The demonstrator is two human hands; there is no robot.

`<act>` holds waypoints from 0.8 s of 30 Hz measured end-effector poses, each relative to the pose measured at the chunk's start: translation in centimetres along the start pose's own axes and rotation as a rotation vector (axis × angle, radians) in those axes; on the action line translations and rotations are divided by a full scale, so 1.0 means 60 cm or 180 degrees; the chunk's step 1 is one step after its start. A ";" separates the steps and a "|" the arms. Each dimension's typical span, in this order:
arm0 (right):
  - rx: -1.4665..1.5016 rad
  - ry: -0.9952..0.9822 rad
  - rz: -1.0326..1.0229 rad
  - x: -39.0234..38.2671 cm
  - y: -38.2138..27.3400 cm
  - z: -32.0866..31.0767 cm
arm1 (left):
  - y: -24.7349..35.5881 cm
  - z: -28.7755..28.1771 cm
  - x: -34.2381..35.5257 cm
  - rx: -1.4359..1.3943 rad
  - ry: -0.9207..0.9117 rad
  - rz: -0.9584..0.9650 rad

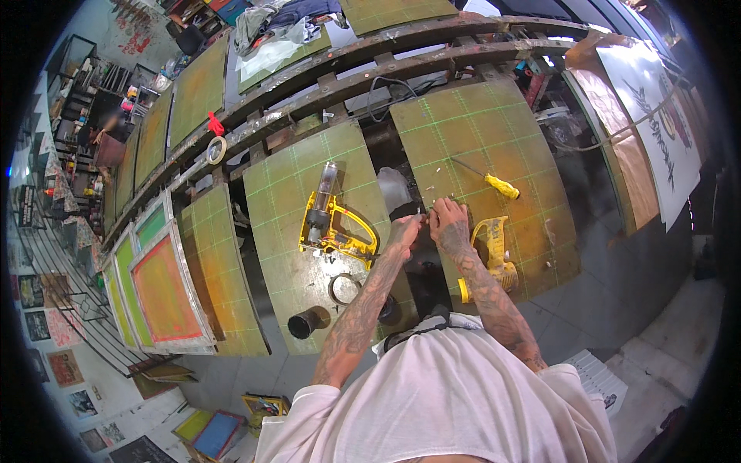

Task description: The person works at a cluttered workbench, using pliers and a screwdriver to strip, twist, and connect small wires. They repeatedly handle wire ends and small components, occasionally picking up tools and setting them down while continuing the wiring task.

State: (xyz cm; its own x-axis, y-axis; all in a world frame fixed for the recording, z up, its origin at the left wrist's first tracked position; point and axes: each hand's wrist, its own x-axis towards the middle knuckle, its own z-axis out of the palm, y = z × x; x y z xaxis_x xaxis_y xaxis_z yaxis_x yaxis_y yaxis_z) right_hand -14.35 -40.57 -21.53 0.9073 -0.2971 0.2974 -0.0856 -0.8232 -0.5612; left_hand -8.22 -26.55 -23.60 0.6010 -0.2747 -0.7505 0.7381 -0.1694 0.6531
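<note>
My left hand (404,234) and my right hand (449,224) meet over the gap between two green-gridded boards, fingers pinched close together. A small thing shows at the left fingertips, too small to name; whatever the right fingers pinch is hidden. Left of my hands lies an opened yellow heat gun (318,224), its motor and clear tube exposed in one casing half. The other yellow casing half (494,251) rests by my right forearm. Beyond my right hand is a screwdriver (502,186) with a yellow handle. A ring (343,288) and a black cup (302,325) sit near my left forearm.
Small loose bits dot the right board (532,231). A dark metal rail (301,108) runs behind the boards, carrying a tape roll (217,150) and a black cable (378,92). Framed screens (166,285) lean at the left. Large printed sheets (641,116) stand at the right.
</note>
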 end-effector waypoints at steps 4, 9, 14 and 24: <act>0.0093 0.0134 0.0192 -0.002 0.020 0.003 | 0.042 -0.049 -0.087 -0.0235 -0.0463 0.0036; 0.0641 0.0144 0.0444 0.013 0.023 -0.012 | 0.064 -0.073 -0.110 -0.0374 -0.0716 0.0292; 0.0403 -0.0011 0.0663 0.006 0.044 -0.049 | 0.066 -0.057 -0.118 -0.0467 -0.0949 0.0452; 0.0503 0.0171 -0.0320 0.023 -0.032 -0.137 | 0.069 -0.028 -0.139 -0.0294 -0.0783 0.0679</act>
State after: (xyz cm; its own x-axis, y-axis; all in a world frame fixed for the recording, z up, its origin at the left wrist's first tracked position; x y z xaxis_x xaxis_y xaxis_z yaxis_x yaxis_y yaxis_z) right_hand -16.33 -43.36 -13.70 0.8844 -0.2460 0.3966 0.0740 -0.7651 -0.6396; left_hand -9.64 -23.34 -14.78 0.6613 -0.5167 -0.5438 0.6351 -0.0001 0.7724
